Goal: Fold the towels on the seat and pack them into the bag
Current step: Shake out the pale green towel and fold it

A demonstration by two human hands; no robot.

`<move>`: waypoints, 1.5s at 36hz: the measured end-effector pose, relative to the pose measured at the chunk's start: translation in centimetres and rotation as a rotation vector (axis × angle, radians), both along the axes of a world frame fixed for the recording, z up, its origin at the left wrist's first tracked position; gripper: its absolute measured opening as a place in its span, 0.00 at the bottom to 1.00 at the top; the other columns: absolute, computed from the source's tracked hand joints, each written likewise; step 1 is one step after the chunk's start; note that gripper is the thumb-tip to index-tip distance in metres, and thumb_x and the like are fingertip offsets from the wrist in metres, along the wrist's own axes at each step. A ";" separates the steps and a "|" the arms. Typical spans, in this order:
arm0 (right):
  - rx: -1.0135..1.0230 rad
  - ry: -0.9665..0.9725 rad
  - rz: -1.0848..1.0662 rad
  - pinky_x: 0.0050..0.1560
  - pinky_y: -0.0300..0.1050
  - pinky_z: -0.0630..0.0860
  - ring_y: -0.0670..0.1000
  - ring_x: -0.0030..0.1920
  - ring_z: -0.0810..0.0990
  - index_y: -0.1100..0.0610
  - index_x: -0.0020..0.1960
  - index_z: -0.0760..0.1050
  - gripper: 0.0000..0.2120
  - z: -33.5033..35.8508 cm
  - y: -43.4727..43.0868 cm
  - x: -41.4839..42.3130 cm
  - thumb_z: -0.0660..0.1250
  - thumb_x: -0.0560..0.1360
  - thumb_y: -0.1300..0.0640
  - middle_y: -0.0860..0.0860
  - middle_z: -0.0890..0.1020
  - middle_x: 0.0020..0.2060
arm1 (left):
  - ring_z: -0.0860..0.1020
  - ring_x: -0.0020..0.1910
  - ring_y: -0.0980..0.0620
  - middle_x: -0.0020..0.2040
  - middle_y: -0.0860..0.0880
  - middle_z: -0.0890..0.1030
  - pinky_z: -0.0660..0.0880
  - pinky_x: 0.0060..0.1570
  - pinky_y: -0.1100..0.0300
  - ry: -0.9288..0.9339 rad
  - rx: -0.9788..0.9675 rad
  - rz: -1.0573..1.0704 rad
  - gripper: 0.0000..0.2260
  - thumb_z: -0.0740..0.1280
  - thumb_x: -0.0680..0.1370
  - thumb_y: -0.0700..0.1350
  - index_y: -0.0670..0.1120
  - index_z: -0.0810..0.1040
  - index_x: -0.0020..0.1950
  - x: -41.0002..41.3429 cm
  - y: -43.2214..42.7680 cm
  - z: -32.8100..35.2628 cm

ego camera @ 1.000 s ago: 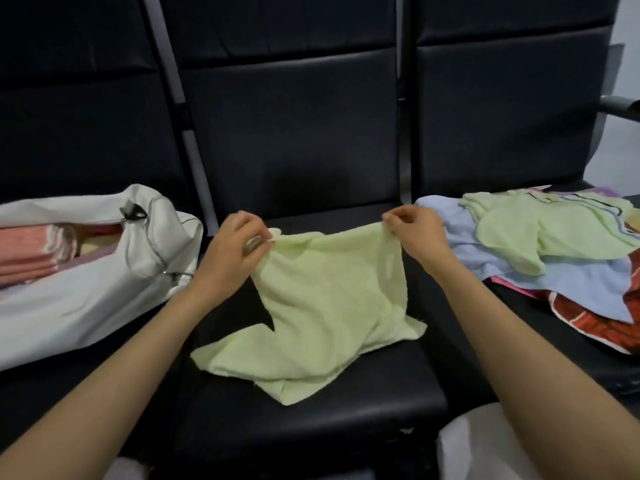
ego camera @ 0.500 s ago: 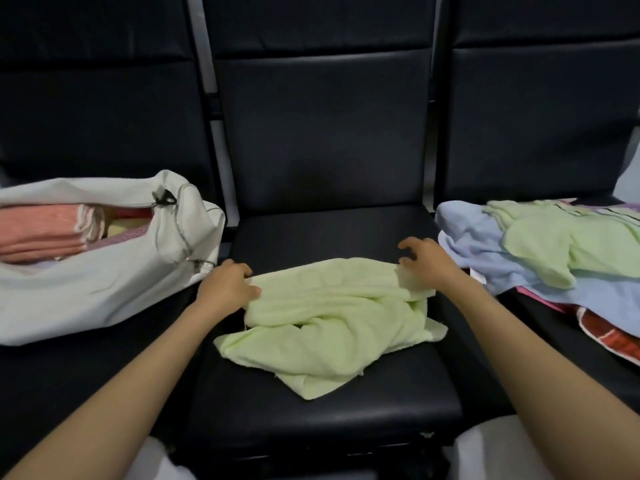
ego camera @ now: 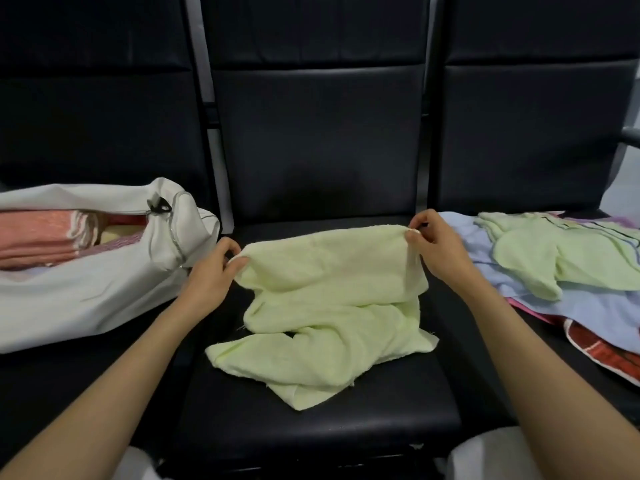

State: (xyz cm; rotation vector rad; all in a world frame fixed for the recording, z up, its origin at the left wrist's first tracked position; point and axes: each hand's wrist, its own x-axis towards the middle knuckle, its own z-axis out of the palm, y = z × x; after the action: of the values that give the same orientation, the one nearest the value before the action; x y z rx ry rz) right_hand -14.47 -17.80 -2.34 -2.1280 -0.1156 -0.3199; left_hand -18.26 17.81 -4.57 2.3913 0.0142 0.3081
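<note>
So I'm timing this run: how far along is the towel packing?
Done: folded pink towels lie in the bag. In hand: left hand and right hand pinch the top corners of a crumpled green towel on the seat. Left: folding it, plus the pile to its right.

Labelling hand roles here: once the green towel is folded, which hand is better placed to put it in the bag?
Probably left. The left hand pinches a corner of the green towel right beside the open white bag; the right hand pinches the other corner, by the unfolded pile.
</note>
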 end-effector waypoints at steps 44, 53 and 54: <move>-0.729 0.606 -0.027 0.62 0.45 0.67 0.58 0.68 0.69 0.61 0.73 0.62 0.24 -1.2 1.2 3.8 0.61 0.80 0.53 0.59 0.69 0.69 | 0.75 0.57 0.46 0.60 0.43 0.75 0.68 0.51 0.59 0.572 0.046 0.043 0.19 0.68 0.77 0.50 0.41 0.73 0.63 4.4 -2.8 -2.0; -0.681 0.600 -0.235 0.59 0.47 0.70 0.59 0.64 0.70 0.67 0.67 0.64 0.22 -4.3 0.3 0.3 0.60 0.80 0.54 0.62 0.70 0.65 | 0.77 0.56 0.37 0.56 0.36 0.79 0.74 0.54 0.48 0.593 0.202 0.077 0.22 0.71 0.72 0.55 0.36 0.79 0.51 2.1 -3.8 -4.0; -0.652 0.607 -0.223 0.53 0.46 0.71 0.58 0.58 0.73 0.66 0.63 0.68 0.17 -4.3 0.2 0.3 0.61 0.79 0.55 0.61 0.73 0.62 | 0.77 0.55 0.38 0.56 0.37 0.79 0.74 0.54 0.48 0.585 0.208 0.075 0.18 0.70 0.74 0.53 0.37 0.80 0.49 1.9 -4.0 -3.8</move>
State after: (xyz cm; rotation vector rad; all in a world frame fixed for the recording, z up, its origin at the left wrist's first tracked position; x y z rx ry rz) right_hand -14.22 -17.61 -6.67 -2.7920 0.4267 0.2913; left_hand -16.35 13.83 -8.38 2.6071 0.3555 -0.3812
